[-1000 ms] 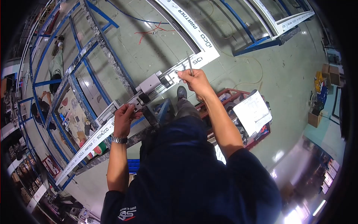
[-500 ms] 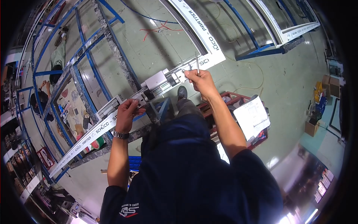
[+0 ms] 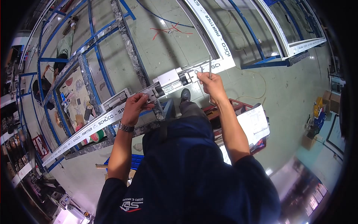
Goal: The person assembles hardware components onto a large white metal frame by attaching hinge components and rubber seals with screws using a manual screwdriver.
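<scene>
A silver metal hinge assembly (image 3: 167,78) lies along the white, SCHÜCO-printed frame profile (image 3: 108,122), near the frame's corner. My left hand (image 3: 135,108) has its thumb and fingers pinched at the left end of the assembly; whether they grip it or only press on it is hard to tell. My right hand (image 3: 212,87) is closed around a thin metal hex key (image 3: 210,67), which sticks out above and below the fist. Its thumb and fingertip are at the right end of the assembly, by a small bracket.
Blue steel racks (image 3: 100,67) support the frame at left. Behind my right arm stands a red trolley (image 3: 238,106) with a paper drawing (image 3: 253,121) on top. A blue crate (image 3: 136,161) is beside my left forearm. Another person (image 3: 44,87) crouches beyond the racks.
My view has shifted a little, so the frame, racks and hands sit farther right in it. Both hands stay at the same ends of the hinge assembly, and the hex key remains in my right hand.
</scene>
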A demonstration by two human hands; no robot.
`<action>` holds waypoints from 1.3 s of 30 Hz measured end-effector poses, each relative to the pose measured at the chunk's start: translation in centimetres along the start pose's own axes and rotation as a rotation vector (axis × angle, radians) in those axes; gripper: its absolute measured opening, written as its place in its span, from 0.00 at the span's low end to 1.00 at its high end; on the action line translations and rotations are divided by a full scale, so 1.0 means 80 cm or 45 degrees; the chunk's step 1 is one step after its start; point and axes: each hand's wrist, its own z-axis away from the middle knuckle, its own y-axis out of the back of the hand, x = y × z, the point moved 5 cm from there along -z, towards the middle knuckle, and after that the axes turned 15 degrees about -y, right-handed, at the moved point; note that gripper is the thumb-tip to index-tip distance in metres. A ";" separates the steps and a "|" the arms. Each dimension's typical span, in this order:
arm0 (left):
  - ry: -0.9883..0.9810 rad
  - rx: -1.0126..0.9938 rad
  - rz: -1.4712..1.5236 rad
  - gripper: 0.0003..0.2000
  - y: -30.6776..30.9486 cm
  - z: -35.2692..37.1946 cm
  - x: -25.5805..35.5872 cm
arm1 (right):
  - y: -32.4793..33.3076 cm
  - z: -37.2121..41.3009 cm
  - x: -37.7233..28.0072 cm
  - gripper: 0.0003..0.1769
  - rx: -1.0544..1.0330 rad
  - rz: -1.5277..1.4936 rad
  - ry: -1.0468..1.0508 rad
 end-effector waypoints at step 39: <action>-0.076 -0.257 -0.385 0.15 -0.039 0.066 -0.019 | -0.121 0.037 0.099 0.26 -0.411 0.090 -0.144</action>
